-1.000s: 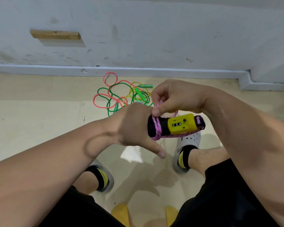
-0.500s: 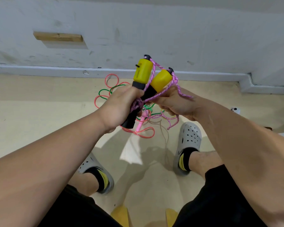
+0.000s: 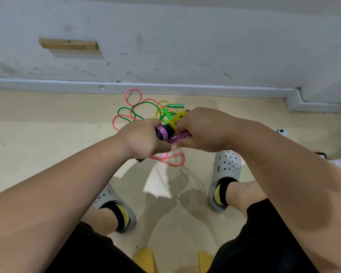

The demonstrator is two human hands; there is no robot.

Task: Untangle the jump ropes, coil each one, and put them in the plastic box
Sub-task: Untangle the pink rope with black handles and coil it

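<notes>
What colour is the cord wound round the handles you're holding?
The cord is pink and purple; the head view shows it.

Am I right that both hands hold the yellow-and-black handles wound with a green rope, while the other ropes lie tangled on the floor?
Not quite: the head view shows the rope round the handles is pink, not green. The left hand and right hand do hold them.

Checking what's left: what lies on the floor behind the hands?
Tangled green, pink and yellow jump ropes, one green handle; left hand and right hand cover the middle.
</notes>
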